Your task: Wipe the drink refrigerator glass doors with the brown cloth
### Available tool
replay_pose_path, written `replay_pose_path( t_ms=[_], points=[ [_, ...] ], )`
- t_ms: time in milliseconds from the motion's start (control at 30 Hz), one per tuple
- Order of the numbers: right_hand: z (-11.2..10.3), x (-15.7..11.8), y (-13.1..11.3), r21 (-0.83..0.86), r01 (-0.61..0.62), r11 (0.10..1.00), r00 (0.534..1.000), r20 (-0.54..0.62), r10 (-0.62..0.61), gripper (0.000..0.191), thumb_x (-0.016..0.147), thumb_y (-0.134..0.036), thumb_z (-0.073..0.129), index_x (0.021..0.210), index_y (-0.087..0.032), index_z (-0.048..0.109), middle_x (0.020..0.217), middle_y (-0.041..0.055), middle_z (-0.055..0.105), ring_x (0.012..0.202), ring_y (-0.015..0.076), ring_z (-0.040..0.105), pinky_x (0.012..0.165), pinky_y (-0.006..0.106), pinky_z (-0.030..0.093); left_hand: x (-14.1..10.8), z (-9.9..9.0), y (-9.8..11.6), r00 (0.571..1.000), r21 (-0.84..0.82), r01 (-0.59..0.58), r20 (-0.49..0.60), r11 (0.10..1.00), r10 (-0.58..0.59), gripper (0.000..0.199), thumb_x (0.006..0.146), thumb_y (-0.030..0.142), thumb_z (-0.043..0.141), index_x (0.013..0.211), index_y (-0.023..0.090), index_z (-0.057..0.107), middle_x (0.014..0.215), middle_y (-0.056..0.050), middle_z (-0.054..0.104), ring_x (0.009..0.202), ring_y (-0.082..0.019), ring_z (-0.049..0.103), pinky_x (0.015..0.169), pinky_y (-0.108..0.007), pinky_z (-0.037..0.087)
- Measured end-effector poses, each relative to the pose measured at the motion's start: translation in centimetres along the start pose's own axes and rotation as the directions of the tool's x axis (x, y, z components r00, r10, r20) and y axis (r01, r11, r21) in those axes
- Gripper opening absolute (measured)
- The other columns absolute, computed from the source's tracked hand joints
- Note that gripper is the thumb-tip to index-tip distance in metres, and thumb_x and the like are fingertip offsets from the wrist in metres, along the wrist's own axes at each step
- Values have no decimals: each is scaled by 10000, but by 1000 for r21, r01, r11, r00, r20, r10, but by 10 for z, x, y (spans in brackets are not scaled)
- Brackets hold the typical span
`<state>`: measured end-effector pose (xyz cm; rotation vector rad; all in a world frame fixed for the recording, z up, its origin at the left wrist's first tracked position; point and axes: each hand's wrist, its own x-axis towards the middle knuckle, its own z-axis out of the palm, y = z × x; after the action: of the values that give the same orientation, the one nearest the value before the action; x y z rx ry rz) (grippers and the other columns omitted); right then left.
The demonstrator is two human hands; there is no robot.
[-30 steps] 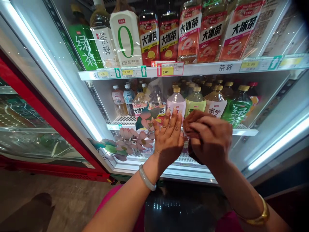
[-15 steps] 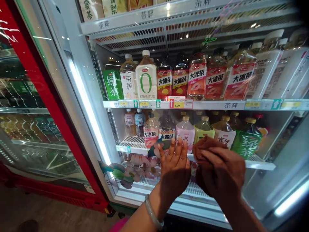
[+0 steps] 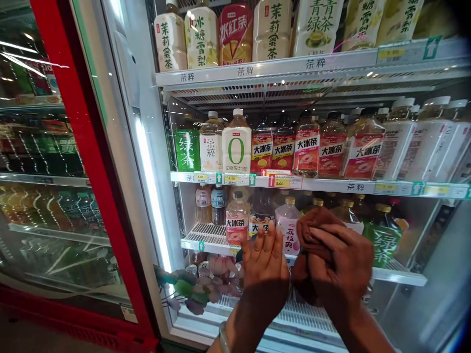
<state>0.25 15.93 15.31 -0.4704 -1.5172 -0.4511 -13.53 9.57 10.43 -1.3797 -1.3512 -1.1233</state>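
My right hand [image 3: 344, 262] grips a bunched brown cloth [image 3: 316, 228], its folds hanging below the fingers. The cloth is up against the glass door [image 3: 265, 304] of a drinks fridge, though exact contact is hard to make out. Beside it, my left hand [image 3: 267, 274] has its fingers stretched out, palm toward the same glass, and holds nothing. A pale bangle [image 3: 223, 338] circles the left wrist. Flower stickers [image 3: 195, 289] in pink and green show on the glass to the left of that hand. A pink-labelled bottle [image 3: 288, 225] stands behind the glass between both hands.
Behind the glass, shelves [image 3: 327, 185] carry rows of bottled tea, such as a white-labelled bottle [image 3: 236, 147] and a green-labelled bottle [image 3: 384, 240]. A red door frame [image 3: 79, 147] borders another fridge on the left. A bright light strip [image 3: 152, 196] runs down the inner left edge.
The view has tilted upward, so the top shelf's bottles show more fully. Both hands keep nearly the same poses, the cloth still in the right one.
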Motion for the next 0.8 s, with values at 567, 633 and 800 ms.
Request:
replay_pose_path(
  t_ms=[567,633,800],
  points=[
    [46,75,-57,52,231,971,973,-4,-232,258,917,-236,659,1172,-242,699,1165,80,729,1120,260,611,1055,461,444,49,-33,-47,999,-14,19,26,1000,-19,761,1006,87,414,1698,103,98,1729,-165,290,1656,-209,117,1369,-511,-14],
    [45,68,-61,51,314,948,948,35,-316,313,931,-283,653,1237,-229,691,1186,83,742,1136,256,602,1114,472,425,55,-38,-55,999,-4,-4,35,1000,5,760,1002,94,413,1696,88,103,1726,-176,295,1656,-212,122,1368,-511,-16],
    [26,27,-40,94,388,917,895,201,-399,489,933,-342,671,1407,-231,627,1379,59,705,1457,291,466,1335,586,204,57,-51,-68,988,32,-114,104,993,110,773,974,88,434,1695,113,157,1724,-141,322,1657,-232,127,1367,-526,-14]
  ],
)
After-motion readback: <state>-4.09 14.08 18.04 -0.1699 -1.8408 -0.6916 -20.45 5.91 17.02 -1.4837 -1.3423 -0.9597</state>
